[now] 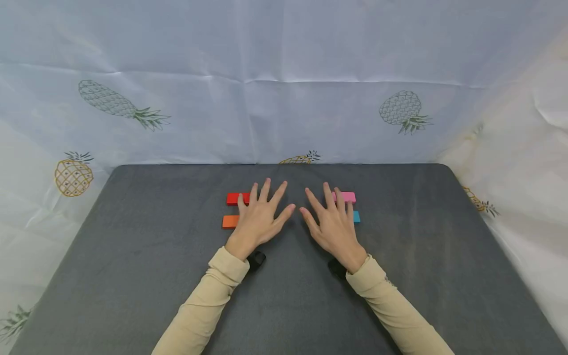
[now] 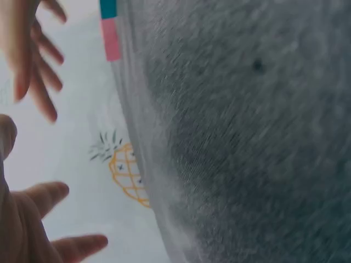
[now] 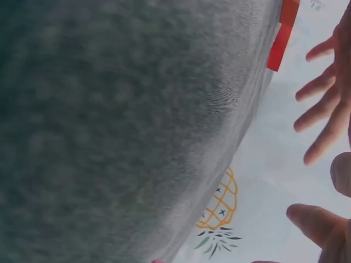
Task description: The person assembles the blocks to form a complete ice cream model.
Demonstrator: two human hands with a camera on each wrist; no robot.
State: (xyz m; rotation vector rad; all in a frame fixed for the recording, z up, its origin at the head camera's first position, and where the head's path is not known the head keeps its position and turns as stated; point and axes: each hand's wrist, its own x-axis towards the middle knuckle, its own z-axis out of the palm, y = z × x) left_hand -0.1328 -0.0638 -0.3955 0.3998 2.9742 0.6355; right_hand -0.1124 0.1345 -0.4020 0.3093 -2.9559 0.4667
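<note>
Fingers spread, my left hand (image 1: 257, 219) hovers palm down over the inner ends of a red block (image 1: 235, 199) and an orange block (image 1: 230, 222). My right hand (image 1: 334, 224) is likewise spread, partly covering a pink block (image 1: 349, 197) and a blue block (image 1: 357, 217). Neither hand holds anything. The left wrist view shows the pink block (image 2: 111, 39) and the blue one (image 2: 108, 8) lying on the table beyond the fingers. In the right wrist view the red block (image 3: 280, 46) lies beside the orange block (image 3: 289, 12).
A dark grey table (image 1: 133, 256) spreads beneath both hands. White cloth (image 1: 275, 118) printed with pineapples hangs behind its far edge and along both sides. Black wrist cameras (image 1: 256, 260) sit under the wrists, near the cream sleeves (image 1: 199, 305).
</note>
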